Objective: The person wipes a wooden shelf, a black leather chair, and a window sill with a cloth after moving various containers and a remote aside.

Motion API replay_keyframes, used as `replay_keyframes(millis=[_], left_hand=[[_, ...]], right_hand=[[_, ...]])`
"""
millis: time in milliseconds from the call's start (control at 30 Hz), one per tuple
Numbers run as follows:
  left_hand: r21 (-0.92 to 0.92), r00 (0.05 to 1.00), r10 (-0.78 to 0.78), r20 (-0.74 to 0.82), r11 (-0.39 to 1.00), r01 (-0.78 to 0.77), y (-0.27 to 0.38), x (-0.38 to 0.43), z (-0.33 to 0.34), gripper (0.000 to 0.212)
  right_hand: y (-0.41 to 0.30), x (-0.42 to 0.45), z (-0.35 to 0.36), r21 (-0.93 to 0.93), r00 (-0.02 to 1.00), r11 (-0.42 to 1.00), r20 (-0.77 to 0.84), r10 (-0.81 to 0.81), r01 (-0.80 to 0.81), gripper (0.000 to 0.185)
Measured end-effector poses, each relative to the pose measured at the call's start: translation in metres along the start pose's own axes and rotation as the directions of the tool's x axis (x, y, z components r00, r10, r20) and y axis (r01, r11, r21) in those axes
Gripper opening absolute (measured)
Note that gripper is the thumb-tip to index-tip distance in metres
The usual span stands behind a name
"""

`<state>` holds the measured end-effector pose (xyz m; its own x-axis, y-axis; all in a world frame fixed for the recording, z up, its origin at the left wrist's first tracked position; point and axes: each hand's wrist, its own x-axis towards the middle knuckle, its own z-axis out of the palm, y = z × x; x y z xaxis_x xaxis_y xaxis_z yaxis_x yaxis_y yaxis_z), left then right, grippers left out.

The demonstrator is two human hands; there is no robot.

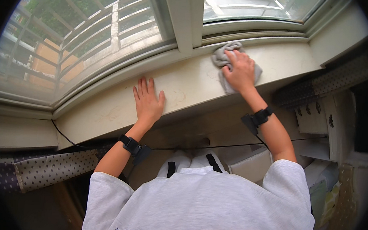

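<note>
My right hand (242,71) grips a crumpled grey cloth (222,57) and presses it onto the pale windowsill (193,80), close to the window track. Part of the cloth hangs to the sill's front edge below my palm. My left hand (148,102) lies flat on the same sill, further left, fingers spread and holding nothing. Faint brownish marks (179,96) show on the sill between my two hands, and more lie left of my left hand.
A window frame post (182,20) rises behind the sill, with a sliding track (255,36) at right. Dotted curtains (56,168) hang at both sides. A black cable (67,138) runs over the sill's left end. Drawers with dark handles (312,115) stand at right.
</note>
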<state>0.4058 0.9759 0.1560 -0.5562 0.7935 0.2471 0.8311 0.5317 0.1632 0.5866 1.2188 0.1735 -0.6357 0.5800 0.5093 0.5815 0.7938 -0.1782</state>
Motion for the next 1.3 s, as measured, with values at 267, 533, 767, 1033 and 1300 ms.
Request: replay_keyframes(millis=[267, 533, 767, 1033, 1300], left_hand=[[-0.039, 0.994, 0.107, -0.022, 0.993, -0.107, -0.013, 0.000, 0.025, 0.052], [-0.027, 0.995, 0.101, -0.013, 0.994, -0.102, -0.020, 0.005, 0.026, 0.050], [-0.096, 0.991, 0.123, 0.049, 0.988, -0.118, -0.021, 0.008, 0.018, 0.055], [-0.125, 0.974, 0.202, 0.098, 0.974, -0.189, 0.064, 0.006, 0.022, 0.052], [-0.093, 0.950, 0.302, 0.086, 0.951, -0.294, 0.161, 0.053, 0.044, 0.055]], right_hand=[[-0.173, -0.042, 0.013, 0.256, 0.993, 0.960, -0.011, -0.118, 0.117, 0.043], [-0.164, -0.048, 0.017, 0.229, 0.993, 0.967, -0.039, -0.109, 0.115, 0.045], [-0.124, -0.041, 0.002, 0.363, 0.973, 0.931, 0.194, -0.121, 0.043, 0.045], [0.021, -0.043, -0.014, 0.203, 1.000, 0.979, -0.017, -0.017, 0.020, 0.045], [0.240, -0.023, -0.044, -0.069, 0.956, 0.953, -0.011, 0.293, -0.294, 0.045]])
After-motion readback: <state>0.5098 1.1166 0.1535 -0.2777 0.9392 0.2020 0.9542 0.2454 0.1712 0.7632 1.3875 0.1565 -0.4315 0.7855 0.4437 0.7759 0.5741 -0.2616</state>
